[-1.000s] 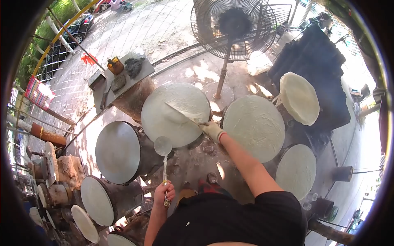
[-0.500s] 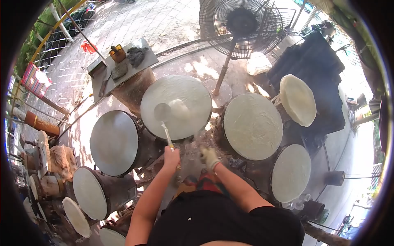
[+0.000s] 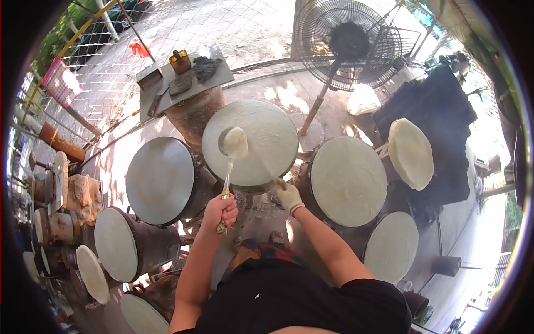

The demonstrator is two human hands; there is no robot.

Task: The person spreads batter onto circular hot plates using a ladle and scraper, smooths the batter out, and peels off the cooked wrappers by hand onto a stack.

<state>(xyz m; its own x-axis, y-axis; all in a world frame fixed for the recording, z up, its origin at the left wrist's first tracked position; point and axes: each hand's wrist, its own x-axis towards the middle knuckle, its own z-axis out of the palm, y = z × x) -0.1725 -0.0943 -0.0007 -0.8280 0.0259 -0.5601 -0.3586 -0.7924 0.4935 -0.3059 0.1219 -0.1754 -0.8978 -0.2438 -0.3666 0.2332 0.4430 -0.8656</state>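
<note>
My left hand [image 3: 221, 211] is closed round the handle of a ladle [image 3: 228, 177]. The ladle's bowl is over the middle round griddle [image 3: 267, 156], which is coated with pale batter. A whitish lump of batter [image 3: 237, 142] lies at the bowl, partly covering it. My right hand [image 3: 288, 196], in a light glove, is closed round the handle of a thin scraper, at the near right edge of the same griddle. The scraper's blade is faint and blurred over the batter.
Batter-coated griddles stand at the right [image 3: 347, 181] and lower left [image 3: 115, 245]. A bare grey griddle [image 3: 160, 181] is at the left. Beyond are a small table [image 3: 208, 82] with a bottle-like amber container [image 3: 179, 62], a large fan [image 3: 349, 42] and a dark sheet [image 3: 439, 133].
The ladle has moved from the griddle's near edge over the batter to the lump. My right hand drew back from the griddle, then returned to its edge. The whole view has shifted.
</note>
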